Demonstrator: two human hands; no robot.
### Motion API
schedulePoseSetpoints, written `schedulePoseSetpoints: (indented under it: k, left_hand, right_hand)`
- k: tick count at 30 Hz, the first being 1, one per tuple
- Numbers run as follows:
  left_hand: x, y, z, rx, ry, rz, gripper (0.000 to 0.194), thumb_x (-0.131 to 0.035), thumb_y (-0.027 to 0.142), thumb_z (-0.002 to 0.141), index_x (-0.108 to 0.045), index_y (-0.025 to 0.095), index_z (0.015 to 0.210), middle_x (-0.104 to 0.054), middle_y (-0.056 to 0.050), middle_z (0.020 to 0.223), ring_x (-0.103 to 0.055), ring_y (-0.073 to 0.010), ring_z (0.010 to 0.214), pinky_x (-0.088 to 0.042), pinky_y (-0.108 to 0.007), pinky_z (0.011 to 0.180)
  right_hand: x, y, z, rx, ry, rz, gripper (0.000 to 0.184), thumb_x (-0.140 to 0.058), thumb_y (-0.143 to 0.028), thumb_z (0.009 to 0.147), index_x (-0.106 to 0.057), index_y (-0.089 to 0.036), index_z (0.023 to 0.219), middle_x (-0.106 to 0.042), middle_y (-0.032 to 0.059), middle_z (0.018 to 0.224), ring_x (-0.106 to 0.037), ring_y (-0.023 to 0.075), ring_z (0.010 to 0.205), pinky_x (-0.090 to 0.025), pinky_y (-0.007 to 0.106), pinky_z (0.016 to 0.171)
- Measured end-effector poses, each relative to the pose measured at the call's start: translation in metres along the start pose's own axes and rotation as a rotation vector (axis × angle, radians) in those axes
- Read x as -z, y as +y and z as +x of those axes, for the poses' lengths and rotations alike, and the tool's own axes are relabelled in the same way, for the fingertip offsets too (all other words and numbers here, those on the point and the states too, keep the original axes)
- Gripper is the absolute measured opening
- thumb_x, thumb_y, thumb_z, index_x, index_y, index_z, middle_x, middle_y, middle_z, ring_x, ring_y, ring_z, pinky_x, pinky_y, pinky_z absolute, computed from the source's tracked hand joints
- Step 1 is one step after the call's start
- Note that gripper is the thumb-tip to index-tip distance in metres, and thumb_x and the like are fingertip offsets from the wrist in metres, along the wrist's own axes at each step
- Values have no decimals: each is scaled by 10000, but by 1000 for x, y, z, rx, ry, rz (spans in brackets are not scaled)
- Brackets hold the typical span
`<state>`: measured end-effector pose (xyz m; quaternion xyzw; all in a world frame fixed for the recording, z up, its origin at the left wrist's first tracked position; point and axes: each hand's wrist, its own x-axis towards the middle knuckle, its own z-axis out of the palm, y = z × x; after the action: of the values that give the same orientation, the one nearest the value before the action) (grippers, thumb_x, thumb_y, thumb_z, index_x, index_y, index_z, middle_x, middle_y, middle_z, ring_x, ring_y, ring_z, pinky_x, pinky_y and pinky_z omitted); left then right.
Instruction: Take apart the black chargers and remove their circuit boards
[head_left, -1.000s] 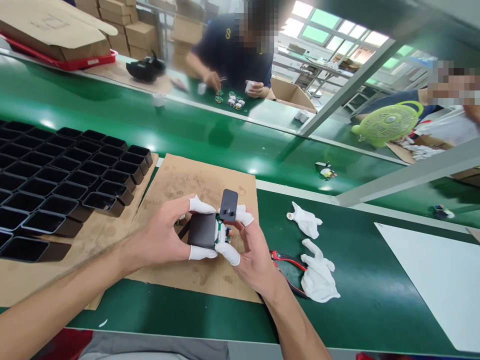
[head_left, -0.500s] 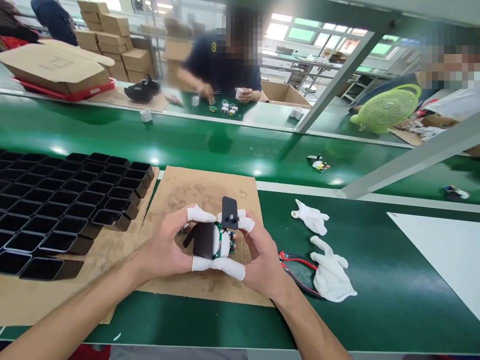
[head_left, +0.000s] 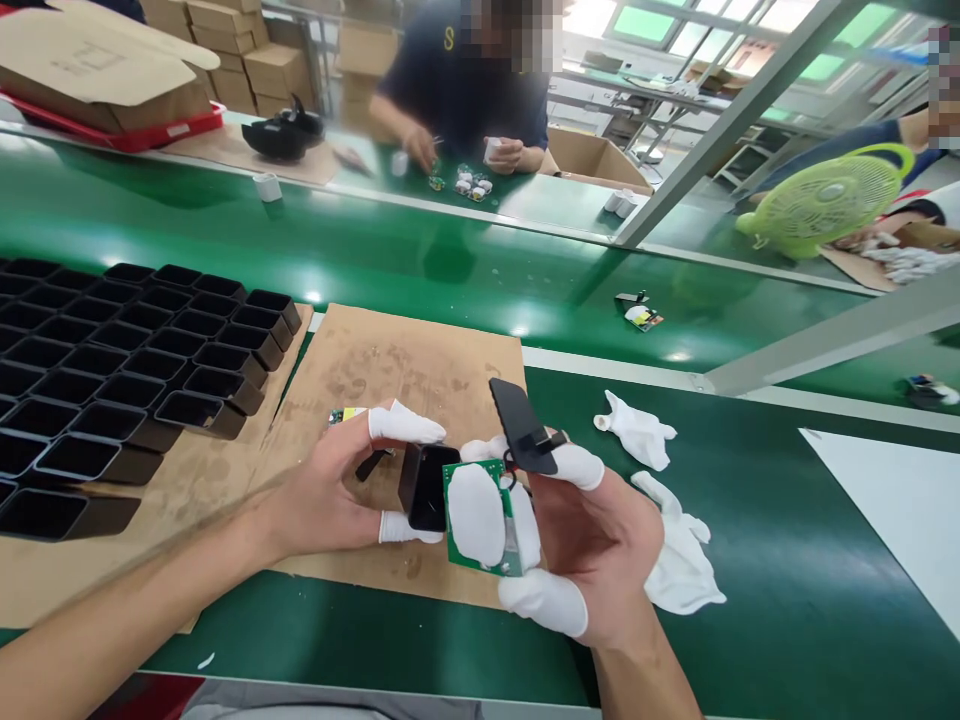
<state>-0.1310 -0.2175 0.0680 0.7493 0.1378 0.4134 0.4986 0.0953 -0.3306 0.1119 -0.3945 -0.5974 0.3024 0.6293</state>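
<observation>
White finger cots cover the thumb and fingertips of both hands. My left hand grips a black plastic case, its open end facing right. In my right hand is a green circuit board with white pads on its faces, held by the edges. A black flat plate rises from the board's upper side, tilted, against my right fingers. The board's left edge is right beside the case opening; whether they touch I cannot tell. Part of another board shows behind my left hand on the cardboard sheet.
Rows of black cases stand at left. White gloves lie at right, near a white sheet. Across the green conveyor, a co-worker handles small white parts. A metal post slants at right.
The board and case, together before, are now apart. My right hand has moved right with the board turned to show its white pad; the case opening is exposed. The view has shifted slightly.
</observation>
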Motion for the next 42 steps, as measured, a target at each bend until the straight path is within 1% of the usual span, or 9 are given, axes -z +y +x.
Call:
schedulePoseSetpoints:
  k: [5,10,17,22,25,30,33,40,42]
  left_hand:
    - [0,-2,-1,-65,-12,-10,636,-1010,293,886,-724,342,1452,-825,-62,1302,-814,-272,1162,-688,-377,1003]
    - [-1,2,0,-16,-27,2,570,-1014,302,889,-735,304,1385,-826,-60,1273,-809,-259,1146,-667,-356,974]
    - [-2,1,2,-76,-5,20,565,-992,344,908,-712,325,1398,-821,-54,1215,-790,-257,1044,-644,-386,900]
    - [-3,-1,2,-67,16,34,540,-981,394,911,-704,340,1371,-822,-41,1199,-802,-258,1052,-653,-388,916]
    - [-3,-1,3,-57,13,43,550,-979,400,893,-695,366,1363,-830,-26,1196,-804,-266,1031,-661,-400,903]
    - [-1,0,4,-43,-2,17,585,-1010,370,866,-701,367,1363,-834,-33,1211,-803,-280,1034,-664,-433,926]
    - [-1,-1,5,-37,-28,-12,581,-1028,329,853,-721,341,1347,-833,-48,1201,-794,-280,1023,-660,-442,923]
    - [-1,-6,2,-35,-34,-97,617,-1026,219,851,-725,296,1384,-815,-52,1227,-765,-240,1084,-614,-372,970]
    - [-1,-7,2,-33,-47,-102,623,-1023,193,846,-731,287,1387,-812,-60,1240,-762,-238,1099,-608,-365,982]
  right_hand:
    - [-1,3,6,94,-101,-42,850,-1081,-246,777,-733,-381,1540,-876,61,1161,-848,296,923,-733,454,873]
    - [-2,0,9,88,-143,-98,826,-1075,-242,788,-737,-361,1532,-882,76,1218,-850,318,1011,-725,424,872]
    - [0,0,5,70,-147,-171,851,-1082,-217,766,-705,-406,1505,-852,57,1199,-821,312,977,-717,475,913]
    - [-3,-2,8,69,-154,-202,797,-1072,-239,787,-717,-414,1479,-844,30,1051,-788,303,900,-698,481,845]
    - [-3,-3,10,74,-158,-233,754,-1065,-274,807,-718,-413,1463,-829,35,1035,-762,301,887,-673,481,816]
    - [-3,-3,9,66,-156,-247,712,-1065,-285,815,-724,-368,1435,-823,55,1057,-761,299,913,-671,476,827]
    - [-3,-3,9,68,-160,-235,739,-1066,-284,818,-717,-383,1461,-834,56,1083,-777,295,929,-681,471,856]
    - [-2,-1,8,70,-150,-250,745,-1074,-283,799,-740,-368,1460,-840,66,1121,-787,306,934,-697,485,873]
    - [-1,1,7,64,-150,-255,793,-1084,-287,783,-732,-386,1487,-845,59,1143,-793,306,925,-703,482,868]
